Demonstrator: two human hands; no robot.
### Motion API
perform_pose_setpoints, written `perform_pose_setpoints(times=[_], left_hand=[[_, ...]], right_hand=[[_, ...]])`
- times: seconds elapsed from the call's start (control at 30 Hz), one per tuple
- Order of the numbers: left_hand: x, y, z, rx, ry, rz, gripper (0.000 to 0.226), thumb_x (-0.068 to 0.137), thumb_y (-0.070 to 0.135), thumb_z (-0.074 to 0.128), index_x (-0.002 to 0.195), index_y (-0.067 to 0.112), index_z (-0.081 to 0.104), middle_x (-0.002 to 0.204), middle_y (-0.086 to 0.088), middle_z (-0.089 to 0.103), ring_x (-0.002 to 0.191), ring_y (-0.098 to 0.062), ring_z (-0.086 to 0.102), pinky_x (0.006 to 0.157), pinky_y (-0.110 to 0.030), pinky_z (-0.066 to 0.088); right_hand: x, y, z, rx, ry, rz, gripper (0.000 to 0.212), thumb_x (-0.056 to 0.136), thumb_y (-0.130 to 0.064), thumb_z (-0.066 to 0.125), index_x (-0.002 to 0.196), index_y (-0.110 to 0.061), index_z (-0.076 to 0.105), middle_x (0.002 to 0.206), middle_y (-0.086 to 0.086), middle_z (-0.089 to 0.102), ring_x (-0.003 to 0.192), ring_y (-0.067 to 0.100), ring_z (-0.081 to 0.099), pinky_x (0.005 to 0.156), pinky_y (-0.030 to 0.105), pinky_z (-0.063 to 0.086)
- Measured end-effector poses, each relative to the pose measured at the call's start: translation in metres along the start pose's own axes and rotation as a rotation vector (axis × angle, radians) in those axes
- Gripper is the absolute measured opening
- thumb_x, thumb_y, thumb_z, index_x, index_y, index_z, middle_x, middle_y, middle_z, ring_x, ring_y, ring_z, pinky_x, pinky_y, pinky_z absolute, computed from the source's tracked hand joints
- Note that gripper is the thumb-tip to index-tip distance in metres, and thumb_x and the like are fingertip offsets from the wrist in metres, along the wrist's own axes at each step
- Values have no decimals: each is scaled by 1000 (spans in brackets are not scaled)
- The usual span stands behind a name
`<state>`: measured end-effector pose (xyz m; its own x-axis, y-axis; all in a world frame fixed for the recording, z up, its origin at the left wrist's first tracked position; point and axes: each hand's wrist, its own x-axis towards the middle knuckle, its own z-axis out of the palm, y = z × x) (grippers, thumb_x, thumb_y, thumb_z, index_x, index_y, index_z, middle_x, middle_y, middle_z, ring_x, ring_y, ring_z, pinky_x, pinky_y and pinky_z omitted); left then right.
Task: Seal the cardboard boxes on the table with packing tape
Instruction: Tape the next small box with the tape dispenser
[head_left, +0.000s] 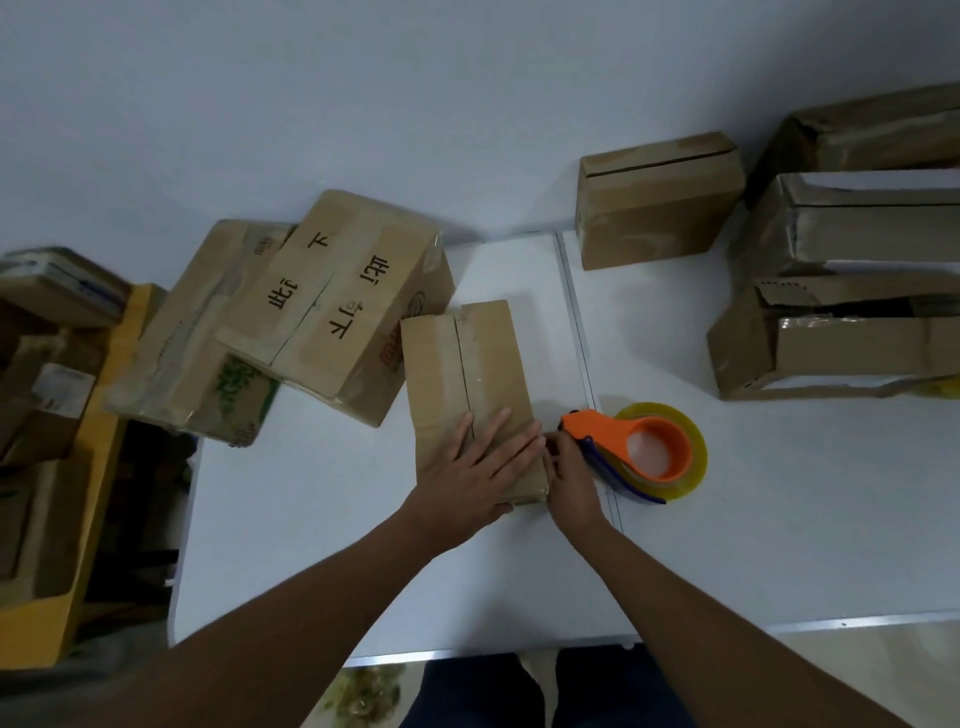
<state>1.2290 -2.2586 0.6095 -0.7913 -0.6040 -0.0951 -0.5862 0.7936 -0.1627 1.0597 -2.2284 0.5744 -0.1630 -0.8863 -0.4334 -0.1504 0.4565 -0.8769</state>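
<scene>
A flat cardboard box (462, 364) lies in the middle of the white table (322, 519), its two top flaps meeting in a seam down its length. My left hand (478, 467) lies flat on the box's near end with fingers spread and straight. My right hand (569, 478) is at the box's near right edge, its fingertips pinched together at the tape end by the nose of the orange tape dispenser (623, 441). The dispenser carries a roll of clear yellowish tape (691, 467) and rests on the table right of the box.
A large printed box (343, 301) leans on another box (208, 332) at the table's left edge. One closed box (654, 202) stands at the back, and several open boxes (841, 322) are stacked at the right. More boxes fill a yellow bin (78, 467) on the left.
</scene>
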Motion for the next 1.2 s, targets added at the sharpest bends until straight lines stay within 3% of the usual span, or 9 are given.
perform_pose_setpoints(times=[0.13, 0.27, 0.33, 0.43, 0.6, 0.77, 0.87, 1.03, 1.2], left_hand=[[1, 1, -1, -15, 6, -9, 83, 94, 56, 46, 159, 17, 13, 166, -2, 15, 152, -34, 12, 117, -57, 25], [1, 1, -1, -33, 4, -17, 80, 94, 55, 40, 159, 17, 13, 166, -1, 16, 152, -33, 12, 117, -57, 24], [1, 1, -1, -42, 3, -20, 80, 93, 55, 43, 159, 18, 16, 165, -1, 18, 152, -32, 12, 117, -57, 24], [3, 1, -1, -28, 1, -28, 84, 91, 54, 51, 159, 18, 17, 165, -1, 18, 152, -32, 12, 117, -56, 22], [2, 1, -3, -26, -22, -28, 85, 91, 55, 51, 159, 18, 16, 166, -1, 16, 152, -32, 11, 118, -56, 22], [1, 1, -2, -61, -20, -16, 74, 97, 57, 33, 159, 18, 17, 166, -2, 16, 152, -33, 11, 118, -57, 22], [1, 1, -2, -48, -14, -12, 75, 96, 56, 26, 159, 17, 13, 166, -2, 13, 152, -33, 9, 118, -57, 21], [2, 2, -1, -31, -8, -17, 83, 93, 54, 47, 159, 17, 13, 166, -1, 12, 153, -33, 9, 117, -57, 22], [2, -1, -3, -71, -47, 5, 87, 90, 56, 49, 159, 17, 15, 166, -1, 16, 152, -32, 11, 117, -57, 23]], right_hand=[[-7, 5, -8, 162, -40, 106, 26, 102, -38, 41, 110, -22, 59, 112, 10, 65, 103, 25, 62, 89, 40, 51], [-35, 4, -15, 323, 28, 207, 47, 100, -52, 34, 137, -31, 52, 134, -7, 58, 120, 13, 57, 105, 39, 45], [-49, -4, -7, 252, 0, 120, 52, 97, -53, 33, 143, -32, 44, 144, -14, 48, 128, 2, 47, 111, 27, 37], [-59, -13, 9, 151, 11, 4, 40, 105, -31, 35, 144, -29, 42, 136, -20, 47, 121, -9, 45, 97, 0, 32], [-58, -15, 3, 15, 7, -96, 40, 105, -27, 35, 145, -29, 39, 135, -21, 48, 113, -24, 45, 97, 1, 35], [-44, -6, -36, -292, -286, -259, 65, 94, -41, 58, 151, -34, 28, 134, -29, 48, 116, -13, 50, 93, 7, 41], [-23, -10, -53, -514, -296, -350, 66, 88, -35, 70, 146, -26, 40, 129, -11, 60, 109, 2, 57, 90, 26, 52], [1, -30, -57, -715, -406, -362, 60, 81, -43, 75, 132, -23, 49, 112, -4, 62, 92, 8, 61, 77, 30, 54], [-6, -19, -34, -744, -309, -351, 74, 81, -40, 75, 141, -13, 39, 128, 5, 56, 112, 20, 56, 91, 32, 50]])
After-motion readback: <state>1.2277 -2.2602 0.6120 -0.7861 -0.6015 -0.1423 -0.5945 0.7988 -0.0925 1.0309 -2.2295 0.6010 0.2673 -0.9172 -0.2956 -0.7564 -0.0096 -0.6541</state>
